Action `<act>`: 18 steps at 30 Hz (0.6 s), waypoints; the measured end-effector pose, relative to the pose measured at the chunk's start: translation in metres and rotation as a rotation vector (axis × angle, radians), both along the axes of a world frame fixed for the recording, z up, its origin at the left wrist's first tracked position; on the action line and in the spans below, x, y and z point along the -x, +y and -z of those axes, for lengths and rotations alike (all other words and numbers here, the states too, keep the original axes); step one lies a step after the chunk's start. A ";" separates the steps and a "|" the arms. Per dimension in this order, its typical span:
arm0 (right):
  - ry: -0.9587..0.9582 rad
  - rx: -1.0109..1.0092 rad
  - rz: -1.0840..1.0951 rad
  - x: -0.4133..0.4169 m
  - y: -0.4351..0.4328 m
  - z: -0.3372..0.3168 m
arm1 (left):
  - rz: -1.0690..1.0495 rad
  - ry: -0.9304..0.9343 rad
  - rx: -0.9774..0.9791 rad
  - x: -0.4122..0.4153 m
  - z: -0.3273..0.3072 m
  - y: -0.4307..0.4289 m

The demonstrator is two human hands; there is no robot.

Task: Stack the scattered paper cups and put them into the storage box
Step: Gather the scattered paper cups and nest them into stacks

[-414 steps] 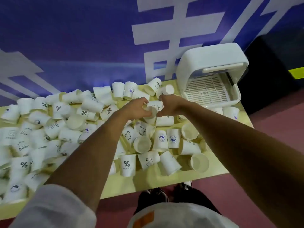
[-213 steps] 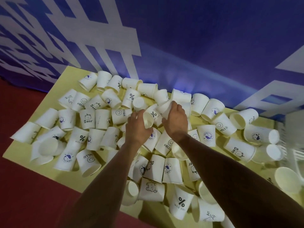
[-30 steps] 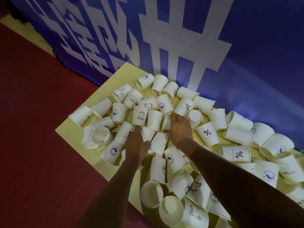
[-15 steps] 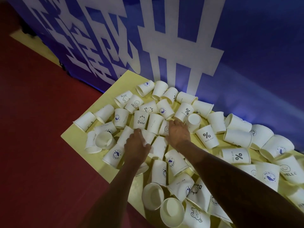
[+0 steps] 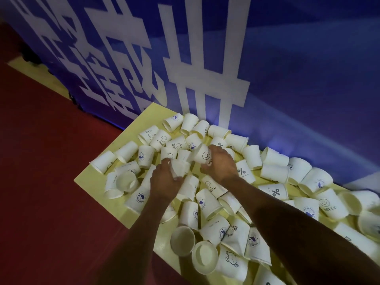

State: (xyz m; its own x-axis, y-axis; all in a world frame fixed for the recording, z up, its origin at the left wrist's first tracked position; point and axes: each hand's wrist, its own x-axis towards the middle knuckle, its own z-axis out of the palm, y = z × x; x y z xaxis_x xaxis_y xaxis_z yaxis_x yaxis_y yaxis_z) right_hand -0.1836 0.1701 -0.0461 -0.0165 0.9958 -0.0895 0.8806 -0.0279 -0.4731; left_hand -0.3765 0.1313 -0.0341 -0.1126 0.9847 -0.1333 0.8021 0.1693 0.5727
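Looking down from the head view, the left grip (image 5: 166, 179) is curled round a plain white cup (image 5: 179, 168), and the right grip (image 5: 221, 164) is clamped on a smiley cup (image 5: 202, 156) printed "HELLO"; the two held cups sit just beside each other. Around them, scattered paper cups (image 5: 273, 173) lie mostly on their sides across the yellow surface (image 5: 90, 182). Readable prints include "HELLO" under a smiley, a large "%", and "Be" by a small animal; the round blue logos are too small to read. Behind stands a blue banner (image 5: 308, 79) with big white characters, beside red floor (image 5: 41, 192)
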 end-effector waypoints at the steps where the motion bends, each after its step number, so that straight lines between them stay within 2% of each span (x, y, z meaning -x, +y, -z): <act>1: 0.011 -0.021 0.019 -0.007 -0.003 -0.009 | 0.011 -0.007 -0.001 -0.007 -0.007 0.001; 7: 0.054 -0.101 0.199 -0.080 -0.036 -0.057 | 0.143 -0.047 -0.093 -0.071 -0.040 -0.003; 9: 0.058 -0.119 0.265 -0.113 -0.055 -0.065 | 0.176 -0.078 -0.068 -0.101 -0.048 -0.007; 18: 0.024 -0.117 0.601 -0.261 -0.205 -0.072 | 0.477 -0.159 -0.013 -0.261 -0.057 -0.070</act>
State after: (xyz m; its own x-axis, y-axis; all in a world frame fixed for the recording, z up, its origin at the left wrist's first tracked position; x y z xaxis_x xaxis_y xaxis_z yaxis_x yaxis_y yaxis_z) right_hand 0.0779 -0.0350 0.0258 0.5502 0.8349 0.0144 0.7159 -0.4627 -0.5228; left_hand -0.1157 0.0608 0.0225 0.3716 0.9230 -0.0998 0.6908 -0.2031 0.6939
